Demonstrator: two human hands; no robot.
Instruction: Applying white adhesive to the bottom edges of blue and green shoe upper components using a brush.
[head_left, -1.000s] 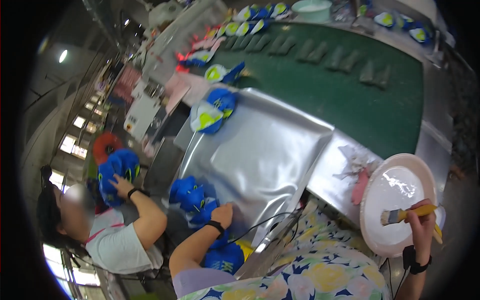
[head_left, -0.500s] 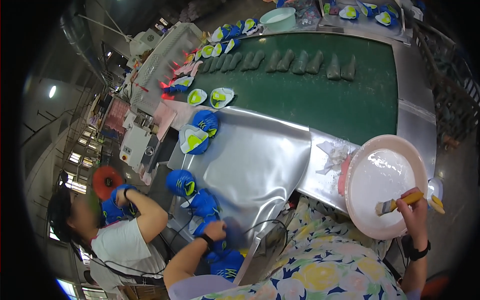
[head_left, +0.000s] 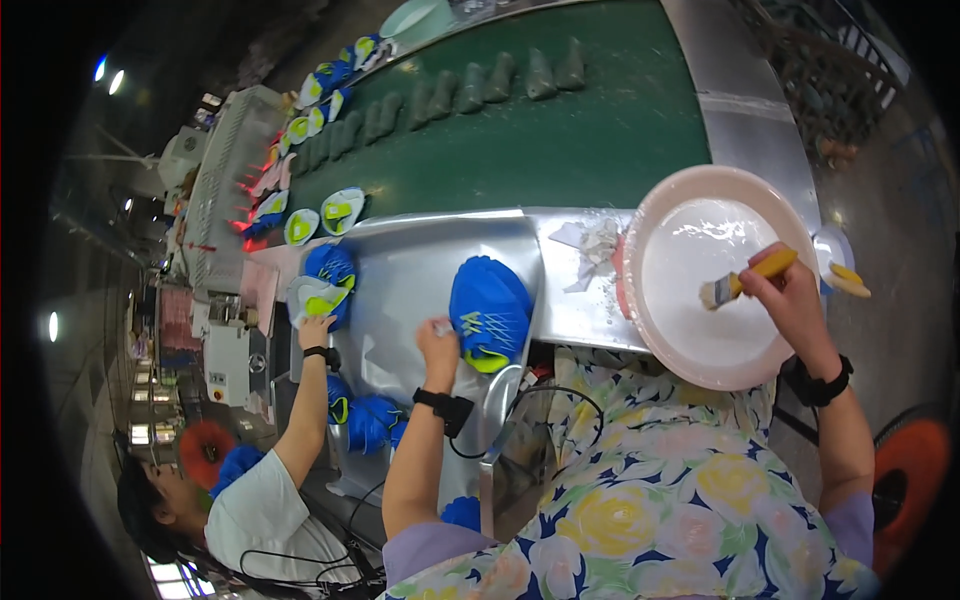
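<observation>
One brush (head_left: pixel 738 284) aslant, bristles (head_left: pixel 710 295) lower left

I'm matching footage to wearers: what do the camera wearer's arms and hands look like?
Left hand and right hand are ungloved. Black straps with boxy modules circle both wrists; a black cable loops near the left. Lilac sleeves leave the forearms bare.

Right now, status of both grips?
Right grip holding paintbrush over pink basin. Left grip beside blue shoe upper, contact unclear. Co-worker's hand farther left, at another upper.
</observation>
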